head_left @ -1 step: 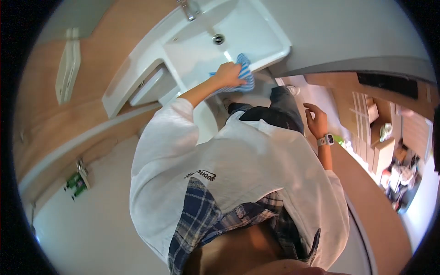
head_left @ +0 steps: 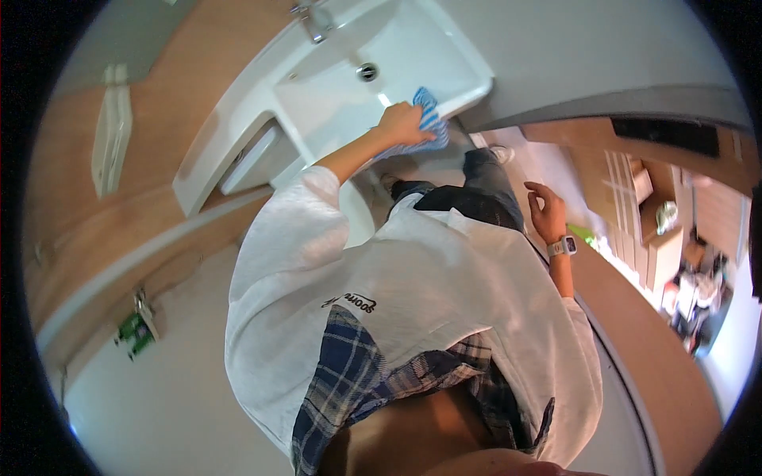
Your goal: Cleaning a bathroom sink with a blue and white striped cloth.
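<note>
My left hand [head_left: 401, 124] is closed around a blue-and-white striped cloth [head_left: 429, 119] at the near edge of the white washbasin [head_left: 333, 95]. Part of the cloth sticks up over the rim and part hangs below it on the outer side. The palm side of the hand is hidden. My right hand [head_left: 548, 214] hangs at my right side, fingers loosely bent and apart, holding nothing. A watch [head_left: 563, 245] with a light band is on that wrist.
A chrome tap [head_left: 311, 24] stands at the basin's back, behind the drain [head_left: 367, 72]. Left of the basin is a white recessed shelf [head_left: 254, 163]. A grey wall [head_left: 587, 55] borders it on the right. Wooden shelving [head_left: 663, 198] is visible through the opening at far right.
My left hand and the cloth have slid a little to the right along the basin's near edge. The view has shifted slightly. My right hand stays at my side.
</note>
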`<state>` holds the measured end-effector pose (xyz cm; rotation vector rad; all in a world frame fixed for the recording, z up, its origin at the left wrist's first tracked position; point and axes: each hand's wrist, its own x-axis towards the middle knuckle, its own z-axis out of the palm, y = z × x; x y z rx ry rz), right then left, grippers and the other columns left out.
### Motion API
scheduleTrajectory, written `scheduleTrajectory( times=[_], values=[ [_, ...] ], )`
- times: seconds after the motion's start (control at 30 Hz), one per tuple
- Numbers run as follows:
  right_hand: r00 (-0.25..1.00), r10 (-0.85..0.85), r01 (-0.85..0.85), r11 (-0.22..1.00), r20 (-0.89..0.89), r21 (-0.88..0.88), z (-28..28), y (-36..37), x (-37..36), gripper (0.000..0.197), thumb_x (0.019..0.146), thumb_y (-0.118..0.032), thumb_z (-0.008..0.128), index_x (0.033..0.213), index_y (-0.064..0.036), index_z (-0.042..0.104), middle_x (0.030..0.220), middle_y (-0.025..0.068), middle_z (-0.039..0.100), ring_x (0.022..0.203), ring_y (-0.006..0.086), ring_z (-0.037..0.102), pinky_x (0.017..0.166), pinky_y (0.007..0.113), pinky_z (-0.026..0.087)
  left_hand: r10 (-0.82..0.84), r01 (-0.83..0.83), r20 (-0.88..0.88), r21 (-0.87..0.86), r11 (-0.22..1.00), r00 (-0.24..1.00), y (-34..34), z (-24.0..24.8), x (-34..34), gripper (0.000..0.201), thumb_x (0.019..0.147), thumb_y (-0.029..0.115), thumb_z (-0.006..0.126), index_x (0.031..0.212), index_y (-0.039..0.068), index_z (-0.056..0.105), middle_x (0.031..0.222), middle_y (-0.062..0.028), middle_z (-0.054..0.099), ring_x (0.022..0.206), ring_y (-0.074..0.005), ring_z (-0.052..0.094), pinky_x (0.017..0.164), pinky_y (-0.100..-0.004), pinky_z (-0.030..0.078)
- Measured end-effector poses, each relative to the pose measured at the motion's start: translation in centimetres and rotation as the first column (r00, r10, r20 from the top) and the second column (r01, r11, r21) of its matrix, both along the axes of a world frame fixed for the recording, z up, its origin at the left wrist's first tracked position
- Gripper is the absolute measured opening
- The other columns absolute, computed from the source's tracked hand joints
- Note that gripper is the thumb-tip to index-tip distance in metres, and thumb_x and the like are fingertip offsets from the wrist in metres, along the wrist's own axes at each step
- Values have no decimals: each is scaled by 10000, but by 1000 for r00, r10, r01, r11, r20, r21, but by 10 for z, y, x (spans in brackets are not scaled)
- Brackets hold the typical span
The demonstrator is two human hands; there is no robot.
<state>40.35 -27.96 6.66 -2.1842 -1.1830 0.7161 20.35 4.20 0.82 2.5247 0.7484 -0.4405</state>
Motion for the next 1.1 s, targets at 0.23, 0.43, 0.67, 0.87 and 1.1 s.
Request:
scheduleTrajectory(
  times=[0.23,0.43,0.67,0.87,1.1],
  values=[
    [977,-212,208,968,-21,-137,8,-72,-45,212,834,-62,593,1028,-54,679,974,157,692,866,300,682,787,376,524,219,-236,221,52,970,950,-35,-2,90,693,700,614,703,997,-6,624,880,-205,678,805,-370,670,701,-459,535],
    [991,127,-126,991,32,-35,-10,20,-25,235,839,-79,572,1051,-46,669,982,178,681,908,334,660,813,402,513,223,-270,331,101,958,917,-36,-16,-6,471,717,316,770,1017,26,553,868,-193,669,814,-346,675,684,-444,541],
    [896,442,-421,873,-34,245,-13,154,-85,258,840,-83,590,1088,-46,649,1044,169,658,935,337,640,823,383,511,397,-427,210,121,896,893,-46,-4,-152,412,741,243,736,1074,63,573,943,-146,685,863,-334,671,736,-458,532],
    [775,632,-600,748,-28,283,-17,161,-96,246,837,-68,590,1075,-55,653,1048,166,657,908,338,639,800,396,511,461,-470,94,124,874,882,-43,-3,-134,411,659,195,734,1034,56,638,945,-176,681,891,-349,665,775,-454,533],
    [979,204,-205,972,13,114,-12,61,-23,230,835,-55,596,1053,-61,668,1016,149,674,897,315,657,800,380,513,219,-241,-154,-146,959,963,7,-18,-28,615,589,453,717,998,-4,675,1026,-251,662,966,-379,648,860,-429,521]
  ],
)
